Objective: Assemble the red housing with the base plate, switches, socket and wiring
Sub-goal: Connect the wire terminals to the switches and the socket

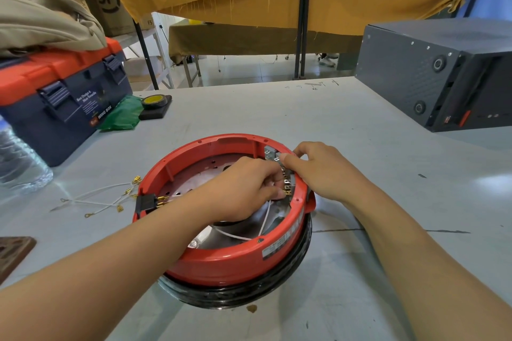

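Left hand (243,183) reaches inside red housing (221,255), fingers curled, pinching a white wire (264,219) at the switch terminals (286,181). Right hand (318,171) just beside it grips the switches from the rim's outer side.

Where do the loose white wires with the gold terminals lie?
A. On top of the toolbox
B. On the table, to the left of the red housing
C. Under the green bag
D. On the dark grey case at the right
B: the loose white wires lie on the grey table just left of the red housing, away from the toolbox.
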A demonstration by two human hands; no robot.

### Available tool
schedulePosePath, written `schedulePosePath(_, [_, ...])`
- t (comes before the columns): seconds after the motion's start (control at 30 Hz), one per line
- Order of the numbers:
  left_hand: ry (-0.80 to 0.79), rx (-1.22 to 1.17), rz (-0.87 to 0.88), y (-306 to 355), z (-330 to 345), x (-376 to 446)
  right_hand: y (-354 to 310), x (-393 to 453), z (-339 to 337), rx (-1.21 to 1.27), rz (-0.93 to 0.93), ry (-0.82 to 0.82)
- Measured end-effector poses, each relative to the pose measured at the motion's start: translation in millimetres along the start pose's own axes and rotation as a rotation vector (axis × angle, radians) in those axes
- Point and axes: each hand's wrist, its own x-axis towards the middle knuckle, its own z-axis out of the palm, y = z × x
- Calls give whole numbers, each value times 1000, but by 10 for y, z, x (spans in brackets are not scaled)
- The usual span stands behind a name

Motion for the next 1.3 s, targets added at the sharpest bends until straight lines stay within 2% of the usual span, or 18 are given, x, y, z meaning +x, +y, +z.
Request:
schedulePosePath(0.33, [-28, 2, -8, 6, 1, -9, -3, 1, -7, 2, 11, -7])
schedulePosePath(0.67, [-25, 111, 7, 27, -40, 24, -6, -13, -15, -11, 3, 0])
schedulePosePath(1.3, [20, 80, 50, -65, 61, 18, -12, -14, -15, -25, 1, 3])
